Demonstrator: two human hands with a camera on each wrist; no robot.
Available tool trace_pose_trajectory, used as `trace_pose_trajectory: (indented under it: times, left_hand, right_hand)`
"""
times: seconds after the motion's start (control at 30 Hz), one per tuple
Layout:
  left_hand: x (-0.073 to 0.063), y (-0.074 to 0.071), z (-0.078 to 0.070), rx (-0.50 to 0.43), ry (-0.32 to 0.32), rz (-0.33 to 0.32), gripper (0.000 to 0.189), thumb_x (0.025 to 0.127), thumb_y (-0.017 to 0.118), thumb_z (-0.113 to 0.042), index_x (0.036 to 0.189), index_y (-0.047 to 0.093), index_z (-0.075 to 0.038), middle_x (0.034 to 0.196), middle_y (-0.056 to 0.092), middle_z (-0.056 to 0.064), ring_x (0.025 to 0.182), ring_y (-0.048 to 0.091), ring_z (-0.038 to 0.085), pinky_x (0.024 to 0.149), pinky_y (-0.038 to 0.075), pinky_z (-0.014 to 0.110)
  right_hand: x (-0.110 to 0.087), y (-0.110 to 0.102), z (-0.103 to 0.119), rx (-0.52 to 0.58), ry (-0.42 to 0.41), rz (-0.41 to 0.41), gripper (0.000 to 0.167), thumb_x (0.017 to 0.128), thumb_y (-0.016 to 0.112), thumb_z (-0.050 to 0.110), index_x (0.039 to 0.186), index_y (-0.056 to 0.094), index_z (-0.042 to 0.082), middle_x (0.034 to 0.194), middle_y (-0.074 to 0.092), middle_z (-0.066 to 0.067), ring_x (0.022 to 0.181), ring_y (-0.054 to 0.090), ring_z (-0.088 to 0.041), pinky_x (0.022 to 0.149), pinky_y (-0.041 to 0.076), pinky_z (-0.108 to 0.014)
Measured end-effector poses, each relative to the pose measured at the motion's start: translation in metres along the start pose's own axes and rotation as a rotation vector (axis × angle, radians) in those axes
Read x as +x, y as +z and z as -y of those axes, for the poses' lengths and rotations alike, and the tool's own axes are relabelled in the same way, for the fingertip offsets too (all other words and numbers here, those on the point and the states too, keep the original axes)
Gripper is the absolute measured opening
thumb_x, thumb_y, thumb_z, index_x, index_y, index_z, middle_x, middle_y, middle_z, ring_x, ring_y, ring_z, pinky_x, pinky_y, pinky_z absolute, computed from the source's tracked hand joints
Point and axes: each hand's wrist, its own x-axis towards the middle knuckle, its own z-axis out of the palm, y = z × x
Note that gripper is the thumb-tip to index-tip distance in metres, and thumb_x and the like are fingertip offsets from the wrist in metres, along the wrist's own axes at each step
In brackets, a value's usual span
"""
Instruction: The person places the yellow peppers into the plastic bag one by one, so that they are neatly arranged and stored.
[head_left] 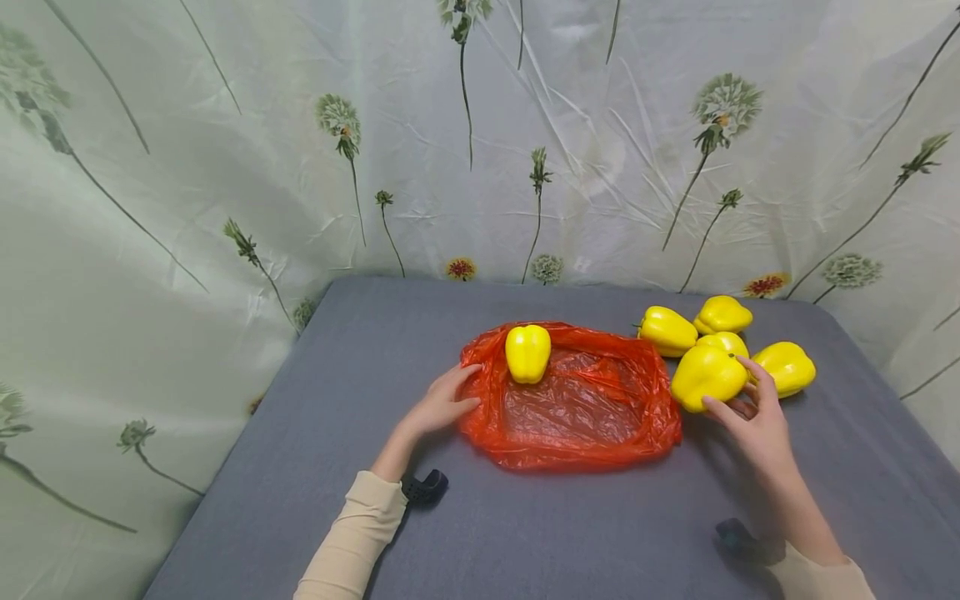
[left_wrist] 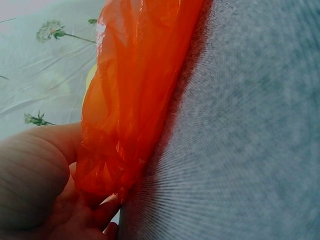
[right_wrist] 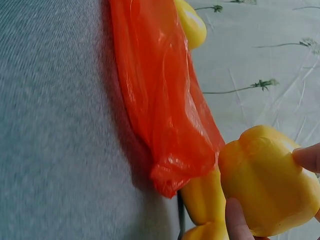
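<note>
A red plastic bag [head_left: 570, 454] lies on the table with its mouth spread toward me. One yellow bell pepper [head_left: 528, 354] sits at the bag's back left, inside the rim. My left hand [head_left: 438, 404] rests against the bag's left side, thumb and fingers apart and fingertips at the film. In the left wrist view, red film [left_wrist: 135, 85] partly covers those fingers. With my right hand [head_left: 765, 425] I hold a second yellow bell pepper [right_wrist: 270, 182] between thumb and fingers, raised close to the bag's right edge.
Several more yellow bell peppers [head_left: 787, 368] are grouped at the back right, partly behind the held one. The grey table [head_left: 360, 333] ends at a pale floral curtain [head_left: 420, 150]. Dark bands [head_left: 426, 487] are on both wrists.
</note>
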Motion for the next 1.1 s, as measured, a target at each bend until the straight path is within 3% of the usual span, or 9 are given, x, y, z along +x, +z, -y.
trace_pose_trajectory:
  times: [0.2, 0.5, 0.6, 0.8, 1.1]
  left_hand:
    - [0.0, -0.001, -0.002, -0.012, 0.013, -0.018, 0.056, 0.089, 0.058, -0.018, 0.141, 0.04, -0.005, 0.15, 0.034, 0.019, 0.141, 0.027, 0.039, 0.114, 0.022, 0.057]
    - [0.001, 0.001, 0.0, -0.001, 0.008, -0.013, 0.057, 0.089, 0.058, -0.019, 0.141, 0.039, -0.006, 0.151, 0.034, 0.018, 0.141, 0.028, 0.038, 0.115, 0.023, 0.055]
    - [0.001, 0.001, 0.0, 0.0, 0.012, -0.014, 0.057, 0.089, 0.057, -0.019, 0.142, 0.039, -0.006, 0.151, 0.034, 0.018, 0.141, 0.028, 0.038, 0.115, 0.023, 0.055]
    - [0.001, 0.002, 0.001, -0.005, 0.006, -0.009, 0.057, 0.09, 0.057, -0.02, 0.142, 0.039, -0.007, 0.151, 0.033, 0.018, 0.142, 0.027, 0.037, 0.115, 0.022, 0.056]
    - [-0.001, 0.001, 0.0, -0.01, -0.007, -0.009, 0.057, 0.089, 0.058, -0.02, 0.142, 0.039, -0.007, 0.152, 0.031, 0.017, 0.142, 0.026, 0.037, 0.115, 0.021, 0.056]
  right_hand:
    - [0.003, 0.008, 0.008, -0.009, -0.072, 0.01, 0.073, 0.091, 0.06, 0.02, 0.149, 0.017, 0.023, 0.131, 0.034, -0.025, 0.08, 0.044, 0.02, 0.065, 0.046, -0.003]
    - [0.007, 0.021, 0.019, 0.001, -0.105, 0.066, 0.073, 0.091, 0.06, 0.023, 0.149, 0.016, 0.02, 0.136, 0.035, -0.024, 0.087, 0.043, 0.016, 0.069, 0.044, -0.001]
    - [0.007, 0.025, 0.022, -0.006, -0.091, 0.09, 0.074, 0.091, 0.059, 0.025, 0.15, 0.015, 0.02, 0.138, 0.034, -0.026, 0.093, 0.047, 0.006, 0.07, 0.043, -0.002]
    - [0.01, 0.034, 0.026, 0.013, -0.07, 0.138, 0.075, 0.092, 0.058, 0.026, 0.15, 0.012, 0.019, 0.142, 0.029, -0.029, 0.114, 0.046, -0.037, 0.069, 0.043, -0.004]
    - [0.02, 0.052, 0.03, 0.036, -0.116, 0.183, 0.072, 0.091, 0.06, 0.023, 0.149, 0.017, 0.017, 0.138, 0.034, -0.026, 0.116, 0.047, -0.037, 0.072, 0.042, -0.004]
